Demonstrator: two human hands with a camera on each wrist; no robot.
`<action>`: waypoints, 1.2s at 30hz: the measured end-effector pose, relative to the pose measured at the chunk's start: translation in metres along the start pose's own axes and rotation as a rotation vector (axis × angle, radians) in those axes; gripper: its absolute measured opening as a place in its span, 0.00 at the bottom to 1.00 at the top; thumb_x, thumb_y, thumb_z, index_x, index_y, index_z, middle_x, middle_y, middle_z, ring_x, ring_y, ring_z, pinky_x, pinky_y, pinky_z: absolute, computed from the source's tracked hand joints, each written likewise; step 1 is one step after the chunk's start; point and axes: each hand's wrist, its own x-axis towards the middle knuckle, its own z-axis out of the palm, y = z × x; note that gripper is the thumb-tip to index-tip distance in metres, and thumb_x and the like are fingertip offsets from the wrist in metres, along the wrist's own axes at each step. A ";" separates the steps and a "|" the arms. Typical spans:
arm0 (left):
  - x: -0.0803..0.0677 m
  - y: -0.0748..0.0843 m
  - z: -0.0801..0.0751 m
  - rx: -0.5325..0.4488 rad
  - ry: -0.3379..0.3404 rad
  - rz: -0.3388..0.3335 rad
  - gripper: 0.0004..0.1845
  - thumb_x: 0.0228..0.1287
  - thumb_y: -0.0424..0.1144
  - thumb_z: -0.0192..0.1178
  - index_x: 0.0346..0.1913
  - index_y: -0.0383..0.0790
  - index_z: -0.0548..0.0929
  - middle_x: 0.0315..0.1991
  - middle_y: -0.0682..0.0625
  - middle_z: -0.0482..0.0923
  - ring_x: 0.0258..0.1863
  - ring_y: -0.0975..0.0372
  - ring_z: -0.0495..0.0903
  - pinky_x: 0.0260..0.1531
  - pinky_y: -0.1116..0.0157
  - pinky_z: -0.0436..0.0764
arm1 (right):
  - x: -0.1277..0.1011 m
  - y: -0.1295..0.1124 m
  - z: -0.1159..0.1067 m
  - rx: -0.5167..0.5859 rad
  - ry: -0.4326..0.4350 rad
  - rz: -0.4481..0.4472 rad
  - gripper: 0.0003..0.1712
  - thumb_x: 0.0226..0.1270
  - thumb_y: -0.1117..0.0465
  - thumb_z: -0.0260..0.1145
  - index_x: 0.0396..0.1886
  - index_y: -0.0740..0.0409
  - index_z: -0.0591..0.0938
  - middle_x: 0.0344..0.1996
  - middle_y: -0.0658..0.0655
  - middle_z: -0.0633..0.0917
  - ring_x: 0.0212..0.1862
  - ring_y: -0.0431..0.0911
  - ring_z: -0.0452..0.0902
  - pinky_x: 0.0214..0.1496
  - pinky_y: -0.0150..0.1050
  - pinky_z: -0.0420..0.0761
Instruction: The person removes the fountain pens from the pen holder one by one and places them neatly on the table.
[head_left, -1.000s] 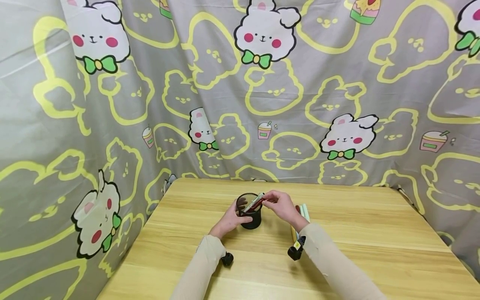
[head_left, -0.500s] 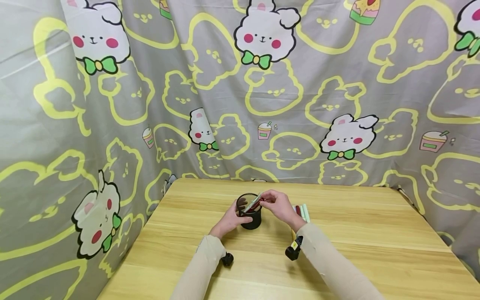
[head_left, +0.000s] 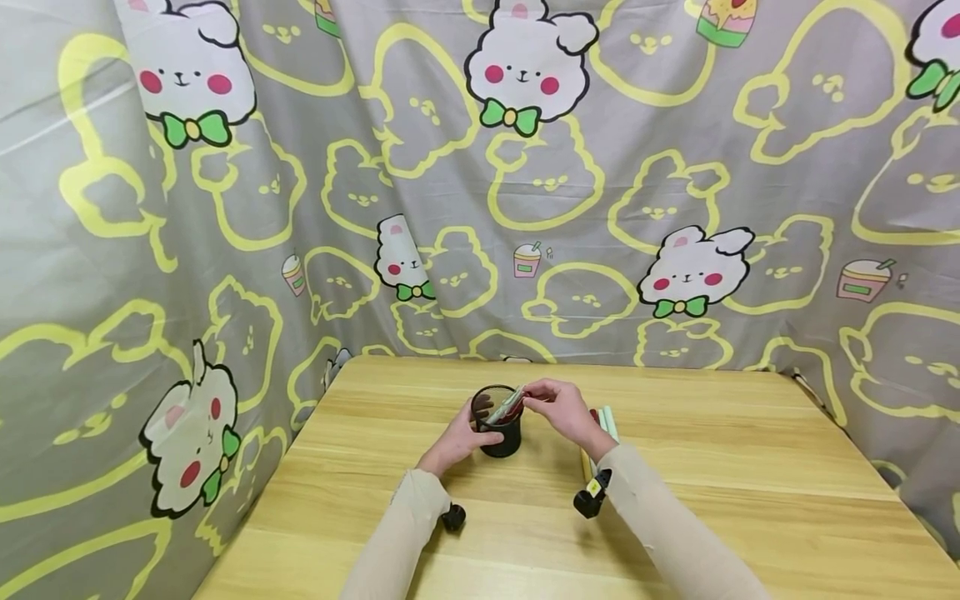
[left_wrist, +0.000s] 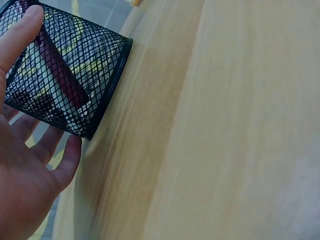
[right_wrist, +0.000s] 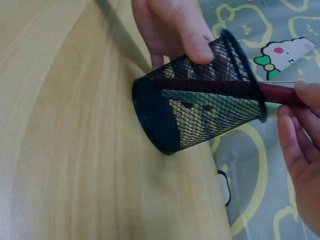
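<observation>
A black mesh pen holder (head_left: 504, 442) stands upright near the middle of the table. My left hand (head_left: 457, 440) grips it from the left, the thumb in front and the fingers round the far side. Just over the rim's right side, my right hand (head_left: 561, 410) pinches the upper end of a dark red pen (right_wrist: 281, 93). Most of that pen's length shows through the mesh, leaning inside the holder. Alongside it a pale green pen (right_wrist: 271, 109) leans with its end above the rim. The left wrist view shows the left thumb (left_wrist: 22, 37) against the mesh.
Right of the holder lie several pens, among them a mint green pen (head_left: 609, 421) and a yellow pen (head_left: 587, 464), partly hidden by the right wrist. A patterned grey curtain (head_left: 442, 275) hangs behind the wooden table (head_left: 712, 467). Small black cameras (head_left: 453, 517) sit on both wrists.
The right hand has shifted only slightly at the rim, still pinching the red pen. The left hand and the pen holder keep their place.
</observation>
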 end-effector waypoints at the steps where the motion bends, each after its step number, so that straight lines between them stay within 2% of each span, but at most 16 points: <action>1: 0.000 0.000 0.000 0.000 0.001 0.000 0.40 0.57 0.30 0.66 0.69 0.31 0.57 0.65 0.29 0.59 0.63 0.39 0.61 0.60 0.46 0.61 | -0.001 -0.003 -0.002 -0.001 0.001 0.002 0.12 0.60 0.64 0.69 0.44 0.63 0.84 0.36 0.55 0.86 0.36 0.44 0.80 0.37 0.35 0.78; 4: 0.000 0.000 0.000 -0.001 0.005 0.007 0.39 0.57 0.30 0.66 0.69 0.31 0.57 0.65 0.29 0.59 0.63 0.39 0.61 0.59 0.46 0.62 | -0.006 -0.017 -0.007 0.021 0.005 0.001 0.13 0.62 0.66 0.67 0.46 0.68 0.83 0.37 0.59 0.85 0.37 0.46 0.80 0.38 0.35 0.79; 9: 0.000 0.001 0.000 0.008 0.004 0.019 0.40 0.56 0.30 0.67 0.69 0.32 0.58 0.65 0.28 0.59 0.63 0.39 0.60 0.60 0.46 0.61 | -0.011 -0.038 -0.016 0.064 0.016 -0.030 0.13 0.62 0.69 0.65 0.46 0.72 0.81 0.39 0.65 0.84 0.39 0.56 0.81 0.40 0.43 0.80; 17: 0.000 0.002 -0.001 0.036 -0.001 0.026 0.39 0.57 0.30 0.67 0.68 0.30 0.58 0.65 0.28 0.59 0.64 0.39 0.59 0.60 0.46 0.60 | -0.003 -0.024 -0.028 0.096 0.084 0.003 0.16 0.63 0.63 0.67 0.49 0.65 0.82 0.41 0.59 0.85 0.41 0.46 0.82 0.43 0.35 0.79; 24: 0.010 -0.023 -0.002 0.023 0.020 0.013 0.41 0.55 0.31 0.68 0.69 0.31 0.57 0.65 0.31 0.60 0.64 0.41 0.60 0.61 0.45 0.59 | -0.004 -0.025 -0.035 0.203 0.129 -0.051 0.16 0.63 0.64 0.67 0.48 0.68 0.81 0.39 0.62 0.84 0.39 0.47 0.81 0.46 0.46 0.79; 30: 0.012 -0.029 -0.001 0.043 0.043 0.013 0.43 0.55 0.34 0.70 0.69 0.32 0.57 0.65 0.35 0.62 0.64 0.45 0.62 0.60 0.46 0.60 | -0.004 -0.025 -0.043 0.286 0.160 -0.045 0.17 0.63 0.65 0.66 0.49 0.70 0.80 0.39 0.58 0.85 0.39 0.46 0.82 0.46 0.41 0.79; 36: 0.013 -0.030 -0.001 0.054 0.045 0.016 0.44 0.54 0.36 0.70 0.69 0.32 0.57 0.65 0.35 0.62 0.63 0.44 0.62 0.60 0.47 0.61 | -0.003 -0.025 -0.052 0.389 0.216 -0.046 0.12 0.62 0.67 0.66 0.45 0.67 0.82 0.35 0.53 0.85 0.37 0.42 0.82 0.44 0.38 0.80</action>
